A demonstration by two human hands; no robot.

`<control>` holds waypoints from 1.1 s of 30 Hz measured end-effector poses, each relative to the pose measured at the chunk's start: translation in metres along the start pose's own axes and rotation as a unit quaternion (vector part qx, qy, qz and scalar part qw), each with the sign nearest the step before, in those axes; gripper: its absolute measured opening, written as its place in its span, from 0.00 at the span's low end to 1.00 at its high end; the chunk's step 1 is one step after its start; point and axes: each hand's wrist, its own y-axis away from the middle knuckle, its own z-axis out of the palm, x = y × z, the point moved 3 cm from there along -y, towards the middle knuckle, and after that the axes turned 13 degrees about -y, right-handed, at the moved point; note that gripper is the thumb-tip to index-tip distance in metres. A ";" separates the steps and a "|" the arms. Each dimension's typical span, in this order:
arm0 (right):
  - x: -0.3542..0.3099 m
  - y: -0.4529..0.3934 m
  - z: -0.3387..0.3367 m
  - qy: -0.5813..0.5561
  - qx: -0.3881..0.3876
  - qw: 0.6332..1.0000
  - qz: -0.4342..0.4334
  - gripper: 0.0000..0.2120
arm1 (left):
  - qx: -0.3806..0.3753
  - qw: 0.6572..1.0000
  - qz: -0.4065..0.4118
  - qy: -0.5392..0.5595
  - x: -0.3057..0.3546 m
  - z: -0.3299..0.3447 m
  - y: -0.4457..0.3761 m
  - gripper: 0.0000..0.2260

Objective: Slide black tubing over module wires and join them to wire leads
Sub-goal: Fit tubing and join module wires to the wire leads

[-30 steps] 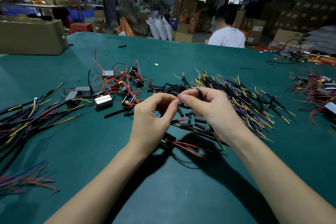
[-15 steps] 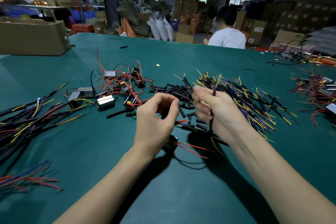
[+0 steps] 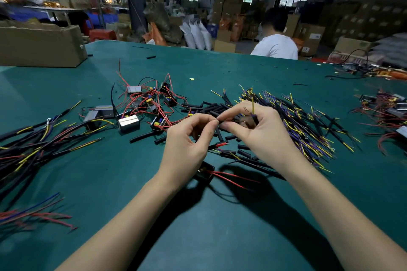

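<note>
A green table [image 3: 220,237] fills the view, with a brown cardboard box [image 3: 41,47] set at its far left corner and a person in a white shirt [image 3: 276,46] seated beyond its far edge. A broad pile of black, yellow and purple wire leads [image 3: 308,130] is spread to the right of centre, and a second bundle of sheathed leads [image 3: 33,147] lies at the left. Modules with red wires [image 3: 152,105] are scattered left of centre, with short cut pieces of black tubing [image 3: 211,108] heaped between them and the lead pile. One module [image 3: 204,172] is seen on the table near the wrists, its red wires running right. The left hand [image 3: 187,145] and right hand [image 3: 262,134] are raised together over the tubing; something small is pinched between the left thumb and forefinger, fingertip to fingertip with the right. A black lead with a yellow tip [image 3: 252,108] is gripped upright in the right hand's curled fingers
</note>
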 end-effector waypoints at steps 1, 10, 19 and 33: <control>-0.001 0.000 -0.001 0.024 0.005 0.999 -0.025 0.04 | -0.001 1.000 0.001 0.001 0.000 0.000 0.000 0.06; 0.005 0.002 0.000 0.057 0.062 0.994 -0.066 0.03 | 0.002 1.000 -0.025 0.008 0.000 0.001 0.000 0.08; 0.022 -0.001 -0.001 -0.076 0.006 0.979 0.190 0.11 | 0.016 0.998 -0.053 0.011 -0.005 -0.001 -0.003 0.04; 0.044 0.002 0.011 0.114 0.099 0.967 0.207 0.11 | -0.025 0.999 0.001 0.020 0.011 0.002 0.001 0.05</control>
